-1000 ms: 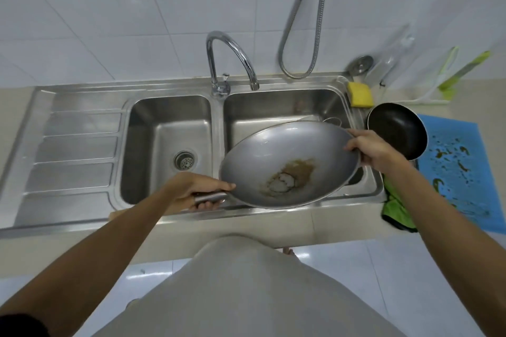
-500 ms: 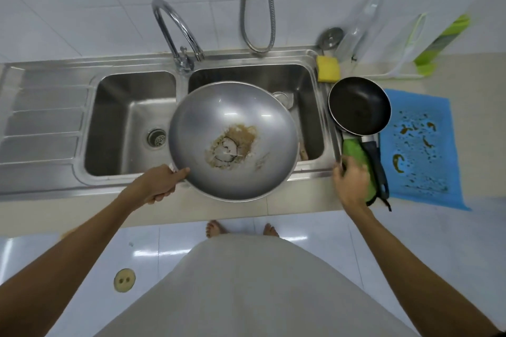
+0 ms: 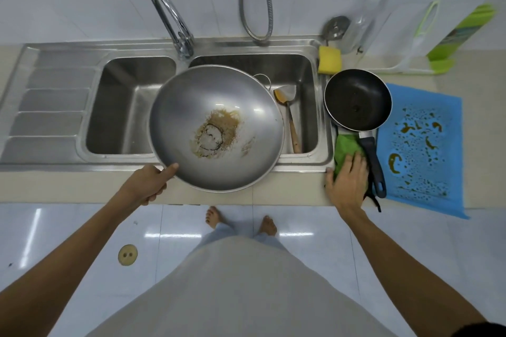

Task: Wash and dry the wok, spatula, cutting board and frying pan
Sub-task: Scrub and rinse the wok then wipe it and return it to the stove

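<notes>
Top: loose, pale beige garment [image 3: 241, 290] over the torso
Right upper arm: edge of a dark sleeve [image 3: 486, 330]
Legs: light blue-grey trousers [image 3: 220, 231]
Extremities: bare feet [image 3: 214, 217], bare left hand [image 3: 145, 186] and right hand [image 3: 347, 185]

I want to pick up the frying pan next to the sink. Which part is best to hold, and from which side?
Grip the dark handle of the frying pan, coming from the near side. The handle points toward the person and its end lies free; the round bowl offers no hold. The right hand, resting on the green cloth, is just left of it.
</notes>
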Action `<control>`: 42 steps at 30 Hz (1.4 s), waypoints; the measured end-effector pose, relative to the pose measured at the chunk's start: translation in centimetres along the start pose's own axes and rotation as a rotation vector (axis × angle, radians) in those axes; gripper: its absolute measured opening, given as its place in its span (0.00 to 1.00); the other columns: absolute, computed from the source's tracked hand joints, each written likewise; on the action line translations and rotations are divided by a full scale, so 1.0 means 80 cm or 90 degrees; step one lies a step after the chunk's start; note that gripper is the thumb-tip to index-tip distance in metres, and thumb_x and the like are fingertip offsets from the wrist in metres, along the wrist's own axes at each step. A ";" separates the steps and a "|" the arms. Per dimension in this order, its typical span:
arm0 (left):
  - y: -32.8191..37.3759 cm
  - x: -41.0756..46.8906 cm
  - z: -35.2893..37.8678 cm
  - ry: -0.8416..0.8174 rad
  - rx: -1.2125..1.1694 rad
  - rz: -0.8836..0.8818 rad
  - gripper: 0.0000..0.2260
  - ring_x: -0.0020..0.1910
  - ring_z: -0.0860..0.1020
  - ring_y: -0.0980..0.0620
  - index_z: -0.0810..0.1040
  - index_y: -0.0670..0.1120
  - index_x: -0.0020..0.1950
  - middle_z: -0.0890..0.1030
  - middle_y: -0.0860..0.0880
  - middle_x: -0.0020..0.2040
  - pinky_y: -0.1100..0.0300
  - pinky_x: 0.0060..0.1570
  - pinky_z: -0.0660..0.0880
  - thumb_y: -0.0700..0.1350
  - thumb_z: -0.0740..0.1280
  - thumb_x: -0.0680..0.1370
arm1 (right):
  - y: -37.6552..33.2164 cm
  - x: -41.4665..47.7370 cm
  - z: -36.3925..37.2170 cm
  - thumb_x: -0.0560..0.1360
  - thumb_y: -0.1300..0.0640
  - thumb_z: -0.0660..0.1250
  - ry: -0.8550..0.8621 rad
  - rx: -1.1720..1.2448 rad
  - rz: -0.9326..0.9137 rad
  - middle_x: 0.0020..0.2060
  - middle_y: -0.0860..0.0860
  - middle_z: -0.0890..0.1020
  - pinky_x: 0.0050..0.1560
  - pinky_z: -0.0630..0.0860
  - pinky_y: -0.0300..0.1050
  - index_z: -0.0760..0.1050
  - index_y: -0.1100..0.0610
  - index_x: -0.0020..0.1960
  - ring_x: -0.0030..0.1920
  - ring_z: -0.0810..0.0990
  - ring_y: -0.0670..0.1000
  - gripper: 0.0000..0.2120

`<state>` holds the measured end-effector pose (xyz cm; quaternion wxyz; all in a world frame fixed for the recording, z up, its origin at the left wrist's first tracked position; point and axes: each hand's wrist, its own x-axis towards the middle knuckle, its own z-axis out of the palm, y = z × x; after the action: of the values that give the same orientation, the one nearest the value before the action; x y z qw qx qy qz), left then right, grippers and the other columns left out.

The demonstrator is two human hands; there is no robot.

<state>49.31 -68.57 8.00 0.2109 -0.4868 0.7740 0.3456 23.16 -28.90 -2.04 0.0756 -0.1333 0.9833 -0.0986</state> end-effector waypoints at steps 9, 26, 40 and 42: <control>-0.006 -0.012 -0.009 0.011 0.000 -0.026 0.33 0.22 0.70 0.53 0.75 0.41 0.32 0.74 0.49 0.22 0.61 0.25 0.69 0.70 0.58 0.77 | 0.000 0.009 0.009 0.78 0.59 0.64 0.012 0.015 0.055 0.72 0.64 0.67 0.64 0.64 0.66 0.68 0.64 0.70 0.70 0.65 0.67 0.22; -0.060 0.016 -0.077 0.102 0.019 0.001 0.31 0.28 0.76 0.48 0.79 0.37 0.39 0.79 0.43 0.30 0.59 0.30 0.73 0.65 0.59 0.80 | -0.124 -0.074 -0.022 0.79 0.68 0.59 0.148 0.429 0.040 0.62 0.60 0.76 0.61 0.74 0.54 0.67 0.63 0.72 0.60 0.75 0.59 0.21; -0.208 0.112 -0.264 0.238 -0.017 0.007 0.28 0.30 0.80 0.44 0.78 0.38 0.35 0.81 0.43 0.31 0.56 0.35 0.75 0.62 0.63 0.80 | -0.390 -0.121 0.029 0.79 0.69 0.60 0.106 0.452 -0.031 0.59 0.59 0.79 0.55 0.70 0.44 0.71 0.61 0.69 0.55 0.76 0.53 0.18; -0.220 0.123 -0.282 0.283 -0.012 0.012 0.27 0.29 0.76 0.47 0.74 0.39 0.32 0.77 0.44 0.29 0.57 0.32 0.69 0.60 0.63 0.80 | -0.421 -0.124 0.033 0.79 0.68 0.60 0.100 0.457 -0.041 0.59 0.58 0.79 0.55 0.72 0.46 0.71 0.61 0.69 0.56 0.76 0.52 0.19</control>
<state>61.05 -96.28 10.85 0.0271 -0.5457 0.8028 0.2389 41.42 -58.46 3.83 0.0386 -0.1215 0.8841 -0.4495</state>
